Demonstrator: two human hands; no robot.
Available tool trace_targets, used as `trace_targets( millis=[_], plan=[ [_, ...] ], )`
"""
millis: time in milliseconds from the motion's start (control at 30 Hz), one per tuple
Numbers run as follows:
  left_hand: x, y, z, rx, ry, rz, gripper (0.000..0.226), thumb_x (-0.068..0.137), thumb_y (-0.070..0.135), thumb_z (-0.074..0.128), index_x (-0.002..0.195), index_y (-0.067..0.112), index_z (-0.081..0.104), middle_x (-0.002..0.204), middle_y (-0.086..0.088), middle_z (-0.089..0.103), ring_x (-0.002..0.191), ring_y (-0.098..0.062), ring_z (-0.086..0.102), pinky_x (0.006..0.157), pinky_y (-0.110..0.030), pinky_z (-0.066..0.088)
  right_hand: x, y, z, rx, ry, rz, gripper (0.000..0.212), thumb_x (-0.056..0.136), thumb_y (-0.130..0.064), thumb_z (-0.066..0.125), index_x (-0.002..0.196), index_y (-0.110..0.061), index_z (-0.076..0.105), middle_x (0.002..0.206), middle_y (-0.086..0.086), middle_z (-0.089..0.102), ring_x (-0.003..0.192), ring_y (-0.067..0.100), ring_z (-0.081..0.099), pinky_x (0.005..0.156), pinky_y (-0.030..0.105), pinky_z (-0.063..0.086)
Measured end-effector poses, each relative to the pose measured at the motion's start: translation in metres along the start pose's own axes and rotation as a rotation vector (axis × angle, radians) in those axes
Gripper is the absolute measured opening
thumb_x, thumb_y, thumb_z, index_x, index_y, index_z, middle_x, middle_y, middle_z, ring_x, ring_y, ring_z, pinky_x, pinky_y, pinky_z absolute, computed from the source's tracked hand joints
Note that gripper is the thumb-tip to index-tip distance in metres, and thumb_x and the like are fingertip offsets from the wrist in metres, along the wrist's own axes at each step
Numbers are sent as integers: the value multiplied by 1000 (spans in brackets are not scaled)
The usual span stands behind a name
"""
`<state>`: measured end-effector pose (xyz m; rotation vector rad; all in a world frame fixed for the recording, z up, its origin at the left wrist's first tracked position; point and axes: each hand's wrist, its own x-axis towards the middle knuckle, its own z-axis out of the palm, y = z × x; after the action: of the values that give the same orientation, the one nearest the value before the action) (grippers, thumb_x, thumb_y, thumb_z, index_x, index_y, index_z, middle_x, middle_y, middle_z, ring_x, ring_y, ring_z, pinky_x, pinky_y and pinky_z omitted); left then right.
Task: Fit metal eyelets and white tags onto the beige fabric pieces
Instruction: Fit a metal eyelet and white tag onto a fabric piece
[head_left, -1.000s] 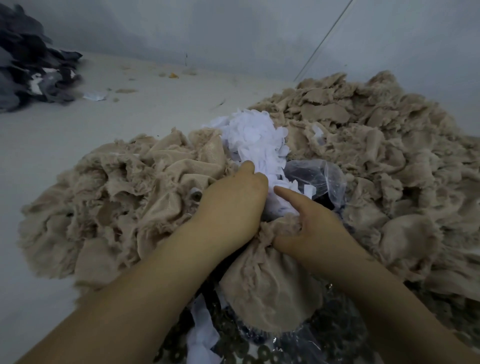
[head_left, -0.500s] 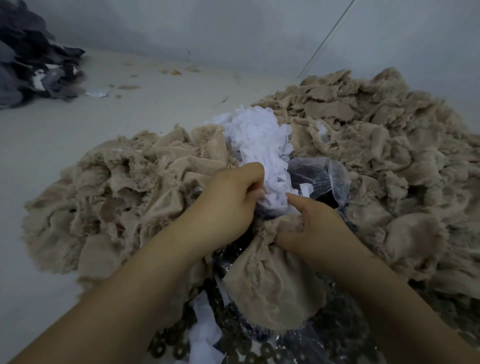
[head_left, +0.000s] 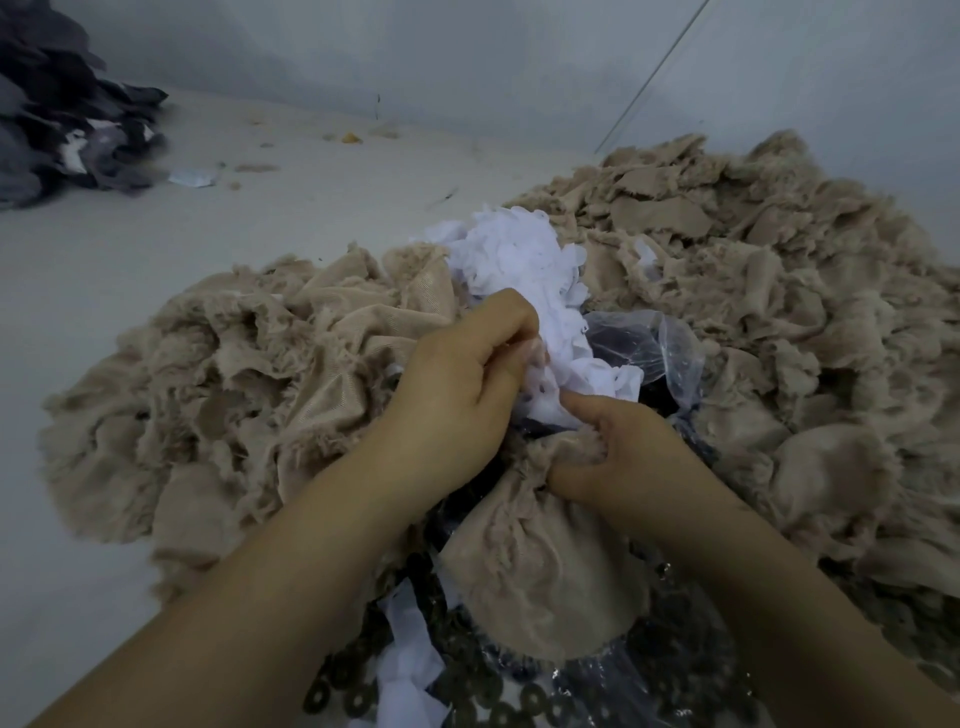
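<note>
Now both hands work at the heap of white tags, one beige piece held.

Left hand (head_left: 457, 395) has its fingers curled, the grip pinching at the white tags (head_left: 524, 280); right hand (head_left: 631, 449) grasps the gathered top of a beige fabric piece (head_left: 540, 577), forefinger touching the tags. Just beside them lies a clear plastic bag (head_left: 660, 348). Dark metal eyelets (head_left: 467, 680) lie below the held piece. Beige fabric piles (head_left: 779, 291) surround all this on the pale counter (head_left: 156, 270); dark grey cloth (head_left: 62, 135) sits well apart at far left.
</note>
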<state>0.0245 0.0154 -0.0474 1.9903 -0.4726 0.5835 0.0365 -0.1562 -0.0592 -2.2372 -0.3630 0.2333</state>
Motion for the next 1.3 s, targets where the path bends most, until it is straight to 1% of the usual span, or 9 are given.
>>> trace_targets(
  millis=[200, 367, 433, 600, 800, 967, 1133, 1200, 1300],
  plan=[
    [-2, -1, -1, -79, 41, -52, 14, 97, 3, 46, 85, -2, 52, 78, -11, 59, 69, -26, 57, 63, -45, 49, 1, 4, 3, -4, 12, 37, 67, 78, -19, 77, 141, -22, 53, 118, -3, 68, 99, 11, 66, 88, 30, 56],
    [-7, -1, 2, -75, -112, -87, 12, 94, 7, 51, 83, 1, 54, 78, -11, 58, 71, -24, 55, 67, -44, 48, -5, 1, 8, 1, 140, -191, 71, 75, -11, 74, 130, -47, 46, 63, -15, 60, 47, 3, 51, 44, 13, 36],
    [-9, 2, 4, -60, -165, -46, 12, 92, 9, 51, 81, 3, 54, 80, -10, 59, 74, -23, 56, 68, -42, 47, -4, -1, 6, -38, 71, -236, 83, 75, -6, 70, 132, -58, 39, 71, -20, 62, 55, 1, 56, 48, 13, 39],
    [-13, 7, 4, -35, -203, 5, 16, 95, 8, 50, 83, -1, 56, 77, -12, 57, 72, -25, 54, 65, -45, 44, 4, 3, 1, -34, -71, -162, 54, 75, -10, 71, 99, -54, 52, 99, -14, 66, 93, 6, 63, 78, 30, 53],
    [-13, 21, -3, -158, 6, 74, 14, 95, 1, 51, 83, -3, 56, 75, -11, 56, 66, -23, 54, 60, -34, 46, 9, 10, 0, 19, -67, -58, 43, 75, -18, 75, 112, -38, 63, 99, -14, 70, 87, 0, 65, 65, 11, 46],
    [-22, 19, -4, -303, 101, -130, 15, 97, 7, 54, 86, -2, 58, 62, -14, 59, 47, -20, 55, 46, -29, 46, 2, 3, 2, -14, -19, -56, 65, 75, -20, 80, 134, -31, 55, 126, -6, 62, 112, 15, 60, 93, 38, 53],
    [-27, 22, -10, -385, 229, -280, 17, 100, 9, 54, 84, 6, 58, 62, -9, 65, 38, -17, 49, 38, -23, 40, -7, -2, -5, 78, 113, -40, 51, 76, -19, 80, 115, -44, 58, 59, -1, 62, 42, 10, 46, 39, 19, 41],
    [-25, 26, -13, -572, 175, -385, 20, 99, 7, 54, 80, 7, 57, 59, -13, 63, 34, -21, 43, 35, -23, 35, -7, -4, -8, 146, 158, -18, 46, 77, -17, 81, 111, -42, 60, 47, -2, 52, 37, 11, 39, 37, 21, 37],
    [-24, 33, -17, -782, 65, -444, 17, 90, 11, 58, 72, 9, 58, 53, -13, 55, 34, -19, 37, 37, -19, 30, -7, -7, -5, 165, 182, -17, 45, 78, -16, 81, 112, -37, 62, 74, 6, 70, 58, 28, 64, 57, 33, 58]
  ],
)
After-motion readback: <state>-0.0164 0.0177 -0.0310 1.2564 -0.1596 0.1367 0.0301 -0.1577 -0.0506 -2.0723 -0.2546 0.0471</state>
